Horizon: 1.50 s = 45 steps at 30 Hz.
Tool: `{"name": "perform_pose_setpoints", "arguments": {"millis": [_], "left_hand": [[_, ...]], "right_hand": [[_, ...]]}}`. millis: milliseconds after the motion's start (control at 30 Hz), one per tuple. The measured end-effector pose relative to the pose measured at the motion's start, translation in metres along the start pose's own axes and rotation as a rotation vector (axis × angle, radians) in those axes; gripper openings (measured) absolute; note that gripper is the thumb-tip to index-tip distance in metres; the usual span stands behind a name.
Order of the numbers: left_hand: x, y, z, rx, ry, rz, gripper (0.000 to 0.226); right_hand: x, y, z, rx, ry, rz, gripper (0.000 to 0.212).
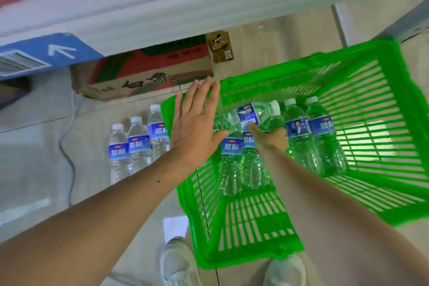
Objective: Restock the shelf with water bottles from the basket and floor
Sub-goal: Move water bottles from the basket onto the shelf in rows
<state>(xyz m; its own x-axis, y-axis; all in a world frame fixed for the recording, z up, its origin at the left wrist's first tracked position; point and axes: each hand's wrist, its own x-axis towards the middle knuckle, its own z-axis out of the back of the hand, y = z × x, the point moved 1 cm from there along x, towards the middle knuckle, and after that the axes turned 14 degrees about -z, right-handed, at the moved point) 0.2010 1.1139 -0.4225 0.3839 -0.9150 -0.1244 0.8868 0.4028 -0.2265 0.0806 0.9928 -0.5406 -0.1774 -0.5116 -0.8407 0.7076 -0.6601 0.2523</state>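
A green plastic basket [362,109] stands on the floor in front of me, holding several upright water bottles with blue labels. My right hand [270,137] reaches into the basket and grips one water bottle [253,115], which lies tilted sideways above the others. My left hand [195,123] hovers over the basket's left rim with fingers straight and spread, holding nothing. Three more water bottles [137,144] stand on the floor just left of the basket. The white shelf edge [185,11] runs across the top of the view.
A cardboard box [144,74] with red and green print sits under the shelf, behind the floor bottles. A small brown carton [220,46] stands beside it. A grey cable [69,146] trails over the tiled floor at left. My two shoes [181,264] are at the basket's near edge.
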Motion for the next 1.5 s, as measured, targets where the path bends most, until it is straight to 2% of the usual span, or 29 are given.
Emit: {"name": "perform_pose_setpoints", "arguments": {"millis": [67, 167, 300, 367, 433, 567, 767, 900, 1067, 1167, 1200, 1367, 1500], "left_hand": [[-0.001, -0.001, 0.001, -0.016, 0.012, 0.011, 0.105], [0.001, -0.004, 0.003, -0.03, 0.011, 0.026, 0.105], [0.002, -0.004, 0.001, -0.025, 0.018, 0.012, 0.105], [0.001, -0.001, -0.001, -0.009, 0.013, -0.007, 0.106], [0.0, 0.001, -0.003, 0.001, 0.002, -0.018, 0.107], [0.0, 0.001, -0.002, -0.02, 0.017, -0.015, 0.106], [-0.001, -0.003, 0.034, -0.197, 0.128, 0.009, 0.096], [-0.012, -0.022, 0.083, -0.286, 0.207, -0.042, 0.094], [-0.022, -0.06, 0.169, -0.462, 0.338, -0.052, 0.095], [-0.028, -0.084, 0.227, -0.53, 0.326, -0.059, 0.092], [-0.03, -0.09, 0.245, -0.576, 0.31, -0.049, 0.089], [-0.048, -0.12, 0.346, -0.89, 0.286, -0.022, 0.077], [-0.055, -0.139, 0.432, -0.98, 0.192, -0.012, 0.058]], "right_hand": [[-0.007, -0.022, 0.007, 0.043, 0.0, 0.007, 0.062], [-0.013, -0.014, 0.006, 0.076, -0.013, 0.045, 0.064], [0.002, 0.044, 0.003, 0.211, -0.005, -0.047, 0.086], [0.013, 0.053, 0.004, 0.264, 0.143, -0.001, 0.073], [0.017, 0.049, 0.007, 0.308, 0.221, 0.02, 0.056], [-0.003, 0.043, 0.012, 0.471, 0.236, 0.0, 0.025], [-0.056, 0.029, 0.043, 0.369, 0.157, 0.353, 0.018], [-0.11, 0.042, 0.093, 0.367, 0.209, 0.455, 0.01], [-0.198, 0.062, 0.172, 0.357, 0.36, 0.509, 0.034], [-0.267, 0.077, 0.218, 0.35, 0.411, 0.593, 0.01], [-0.29, 0.082, 0.233, 0.345, 0.432, 0.61, 0.009], [-0.4, 0.118, 0.303, 0.333, 0.537, 0.651, 0.014], [-0.481, 0.155, 0.344, 0.309, 0.572, 0.719, 0.018]]}}
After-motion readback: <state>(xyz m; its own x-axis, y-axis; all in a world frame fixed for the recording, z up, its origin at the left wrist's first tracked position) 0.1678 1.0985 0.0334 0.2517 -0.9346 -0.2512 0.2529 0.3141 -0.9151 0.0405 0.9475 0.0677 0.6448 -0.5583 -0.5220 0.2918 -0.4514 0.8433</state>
